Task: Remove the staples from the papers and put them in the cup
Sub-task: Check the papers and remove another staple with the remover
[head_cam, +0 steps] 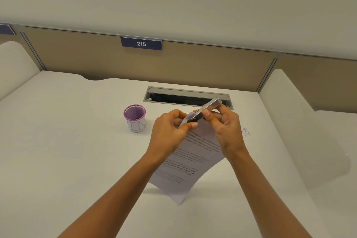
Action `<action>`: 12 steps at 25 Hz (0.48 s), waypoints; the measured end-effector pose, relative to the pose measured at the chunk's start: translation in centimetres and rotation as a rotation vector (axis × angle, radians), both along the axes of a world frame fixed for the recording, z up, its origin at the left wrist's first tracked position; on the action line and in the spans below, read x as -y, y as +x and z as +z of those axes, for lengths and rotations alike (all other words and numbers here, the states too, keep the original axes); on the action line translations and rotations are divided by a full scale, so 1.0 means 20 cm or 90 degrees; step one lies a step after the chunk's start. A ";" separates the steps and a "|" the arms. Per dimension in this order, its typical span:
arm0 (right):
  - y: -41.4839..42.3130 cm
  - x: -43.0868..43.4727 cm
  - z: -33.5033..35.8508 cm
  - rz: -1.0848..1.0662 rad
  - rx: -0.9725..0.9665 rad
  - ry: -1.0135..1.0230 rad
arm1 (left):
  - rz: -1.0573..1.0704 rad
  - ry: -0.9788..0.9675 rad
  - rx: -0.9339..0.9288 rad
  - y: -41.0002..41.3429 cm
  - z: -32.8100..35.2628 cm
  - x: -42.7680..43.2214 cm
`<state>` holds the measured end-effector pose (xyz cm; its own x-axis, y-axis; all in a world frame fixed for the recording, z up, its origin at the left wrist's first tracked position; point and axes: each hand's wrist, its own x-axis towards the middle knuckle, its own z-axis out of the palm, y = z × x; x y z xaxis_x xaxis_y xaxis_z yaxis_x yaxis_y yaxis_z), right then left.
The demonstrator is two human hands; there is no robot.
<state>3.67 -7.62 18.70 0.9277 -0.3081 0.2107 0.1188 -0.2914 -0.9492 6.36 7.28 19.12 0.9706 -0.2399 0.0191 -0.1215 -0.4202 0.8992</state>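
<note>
The cup stands on the desk, left of the papers.

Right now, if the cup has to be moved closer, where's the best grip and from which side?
Probably the lower side wall of the cup, approached from the side facing the left hand, the nearer one. It stands upright on the desk, round wall exposed; gripping the side keeps the open mouth free.

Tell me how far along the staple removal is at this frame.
Done: nothing confirmable; the inside of the cup is too dim to show staples. In hand: the left hand pinches the top corner of the papers while the right hand works a metal tool at that corner. Left: freeing the staple, hidden here, and dropping it in the cup.
</note>
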 end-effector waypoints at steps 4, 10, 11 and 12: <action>0.04 0.04 -0.01 0.033 -0.084 0.062 | -0.049 -0.009 -0.101 0.05 0.00 -0.03; 0.08 0.06 -0.04 0.016 -0.157 0.228 | -0.082 -0.003 -0.153 0.07 -0.02 -0.06; 0.09 0.08 -0.03 0.014 -0.144 0.302 | -0.082 -0.002 -0.158 0.06 -0.02 -0.06; 0.11 0.10 -0.02 0.010 -0.130 0.368 | -0.077 -0.006 -0.164 0.06 -0.02 -0.07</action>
